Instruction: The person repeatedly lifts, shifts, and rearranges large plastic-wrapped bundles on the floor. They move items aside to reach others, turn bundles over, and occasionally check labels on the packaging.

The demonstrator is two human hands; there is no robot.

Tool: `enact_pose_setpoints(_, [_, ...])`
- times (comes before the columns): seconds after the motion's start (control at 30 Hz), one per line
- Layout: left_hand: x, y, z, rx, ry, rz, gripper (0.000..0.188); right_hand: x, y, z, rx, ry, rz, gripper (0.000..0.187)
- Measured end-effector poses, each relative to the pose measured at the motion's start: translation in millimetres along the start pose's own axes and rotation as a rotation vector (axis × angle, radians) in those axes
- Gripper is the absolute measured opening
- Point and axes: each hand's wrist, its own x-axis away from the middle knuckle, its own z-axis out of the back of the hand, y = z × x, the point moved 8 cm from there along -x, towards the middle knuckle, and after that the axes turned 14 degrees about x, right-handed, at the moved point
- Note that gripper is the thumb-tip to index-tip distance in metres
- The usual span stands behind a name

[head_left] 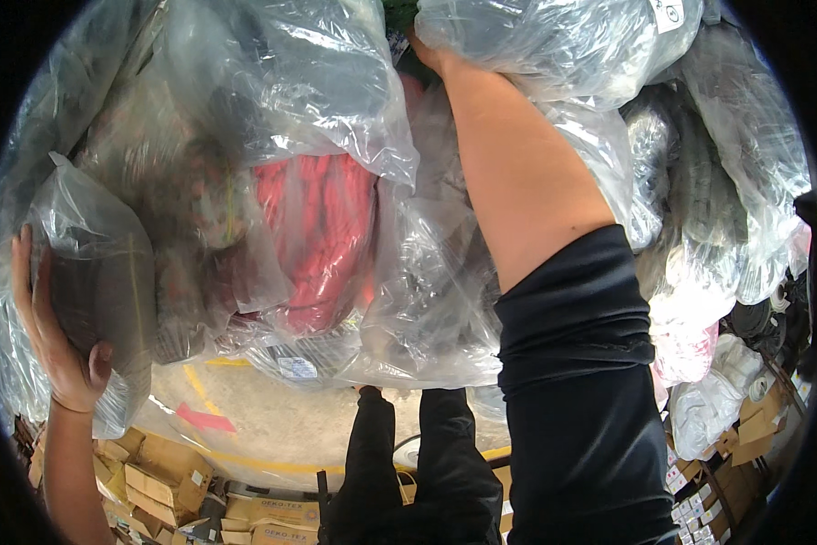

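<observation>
My left hand (pixel 61 341) rests against the side of a clear plastic bag (pixel 109 272) with dark grey contents. Its fingers are stretched out and spread, with the thumb apart. Far ahead, my right arm reaches over the pile, and my right hand (pixel 427 56) goes in beside a large clear plastic bag (pixel 563 45) with a white label. The fingers of that hand are hidden, so their grip does not show. Between my arms lies a plastic bag of red fabric (pixel 313 236), partly under a bag of dark grey contents (pixel 290 82).
More filled plastic bags (pixel 736 163) are heaped to the right. Below the pile is a concrete floor (pixel 281 422) with yellow lines and a red tape mark (pixel 205 418). Cardboard boxes (pixel 168 477) stand at the lower left, others (pixel 761 422) at the lower right.
</observation>
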Motion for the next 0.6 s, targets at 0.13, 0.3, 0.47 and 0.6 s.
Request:
enact_pose_setpoints(0.13, [-0.3, 1.6, -3.8, -0.091, -0.07, 0.007, 0.096, -2.7, 0.7, 0.4, -0.008, 0.01, 0.002, 0.043])
enact_pose_setpoints(0.3, [-1.3, -1.1, 0.6, -0.069, -0.027, 0.005, 0.096, -5.5, 3.7, 3.0, -0.009, 0.025, -0.005, 0.043])
enact_pose_setpoints(0.47, [1.6, -2.5, -0.2, -0.124, -0.064, 0.008, 0.096, -6.0, 4.4, 2.9, -0.012, 0.027, -0.007, 0.043])
enact_pose_setpoints(0.6, [1.2, -2.3, 0.8, -0.106, -0.054, 0.014, 0.096, -5.3, 3.6, 1.9, -0.014, 0.034, -0.012, 0.043])
